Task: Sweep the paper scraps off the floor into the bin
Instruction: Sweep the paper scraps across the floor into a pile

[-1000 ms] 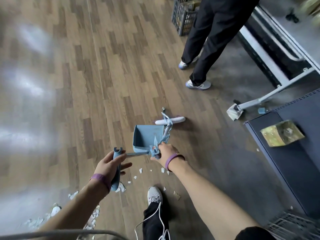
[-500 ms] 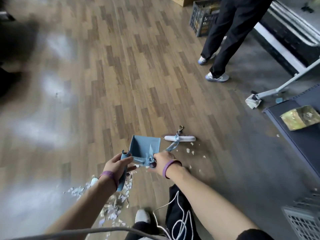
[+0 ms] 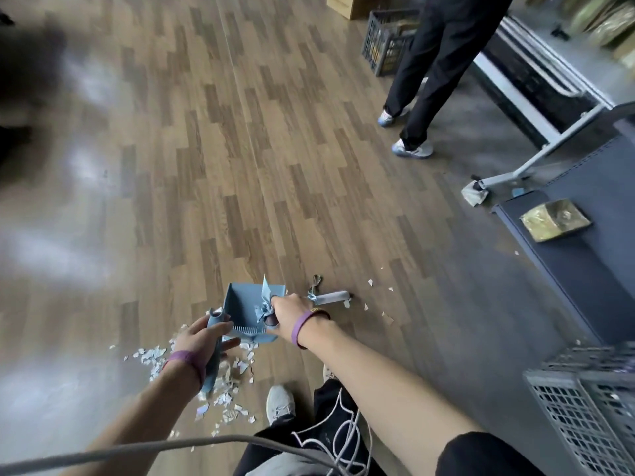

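My left hand point(image 3: 201, 340) holds the blue dustpan handle point(image 3: 210, 372), and the blue dustpan point(image 3: 242, 305) sits low over the wood floor in front of it. My right hand point(image 3: 287, 312) grips the top of a short broom handle wrapped in blue cloth strips point(image 3: 265, 304). The broom's white head point(image 3: 331, 297) lies on the floor just right of the pan. A pile of white paper scraps point(image 3: 225, 389) is spread under and behind my left hand. A few loose paper scraps point(image 3: 376, 302) lie to the right of the broom head.
A grey mesh basket point(image 3: 584, 410) stands at the bottom right. A dark shelf point(image 3: 591, 269) with a gold packet point(image 3: 555, 219) runs along the right. Another person point(image 3: 433, 80) stands ahead near a black crate point(image 3: 383, 42). My white shoe point(image 3: 280, 405) is beside the pile.
Both hands keep their grips. The pan and broom have come left toward the large scrap pile, which now lies right under my left hand. The view has swung left.
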### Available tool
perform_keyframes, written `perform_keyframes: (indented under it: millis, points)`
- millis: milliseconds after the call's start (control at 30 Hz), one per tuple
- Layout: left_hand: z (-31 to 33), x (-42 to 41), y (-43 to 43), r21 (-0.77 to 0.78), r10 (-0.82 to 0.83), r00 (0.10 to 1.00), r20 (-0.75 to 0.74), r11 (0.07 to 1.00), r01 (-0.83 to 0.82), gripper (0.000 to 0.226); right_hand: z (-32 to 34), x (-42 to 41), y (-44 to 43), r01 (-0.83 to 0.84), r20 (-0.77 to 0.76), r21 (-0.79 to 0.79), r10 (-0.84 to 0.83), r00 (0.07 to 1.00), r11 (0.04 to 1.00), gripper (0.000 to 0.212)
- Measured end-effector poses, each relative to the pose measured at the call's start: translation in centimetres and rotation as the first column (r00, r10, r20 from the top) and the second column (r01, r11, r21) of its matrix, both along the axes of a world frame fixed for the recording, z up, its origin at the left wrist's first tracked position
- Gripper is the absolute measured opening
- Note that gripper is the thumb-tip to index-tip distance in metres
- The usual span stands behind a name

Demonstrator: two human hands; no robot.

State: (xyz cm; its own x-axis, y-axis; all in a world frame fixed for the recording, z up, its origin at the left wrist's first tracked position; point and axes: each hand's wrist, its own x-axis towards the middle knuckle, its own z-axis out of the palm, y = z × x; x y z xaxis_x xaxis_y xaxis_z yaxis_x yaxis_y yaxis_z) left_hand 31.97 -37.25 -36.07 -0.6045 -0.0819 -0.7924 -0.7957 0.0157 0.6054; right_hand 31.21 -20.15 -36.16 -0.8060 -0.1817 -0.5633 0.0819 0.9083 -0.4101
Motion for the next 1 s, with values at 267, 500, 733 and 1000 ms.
perform_keyframes:
  millis: [267,500,733,1000]
  points:
    - [0.2,-0.7,1.8,0.040,-0.025,0.999,-0.024,0.999,0.026,0.027,2.6,0.6,5.7,0.242,-0.116,-0.065,-0.248,0.962,0.968,0.019]
    - [0.9,-4.5,10.4,0.052,-0.184,0.982,-0.052,0.981,0.187,0.027,2.8,0.0,14.6,0.435,-0.187,-0.107,-0.448,0.874,0.894,0.011]
    - [0.5,-11.6,21.6,0.046,-0.330,0.940,-0.082,0.941,0.334,0.026,0.5,-3.3,24.8,0.492,-0.251,-0.134,-0.510,0.823,0.860,0.015]
    - [0.0,-20.6,34.9,-0.007,-0.486,0.872,-0.064,0.874,0.487,0.027,0.1,-7.5,38.4,0.623,-0.197,-0.124,-0.634,0.748,0.772,0.028]
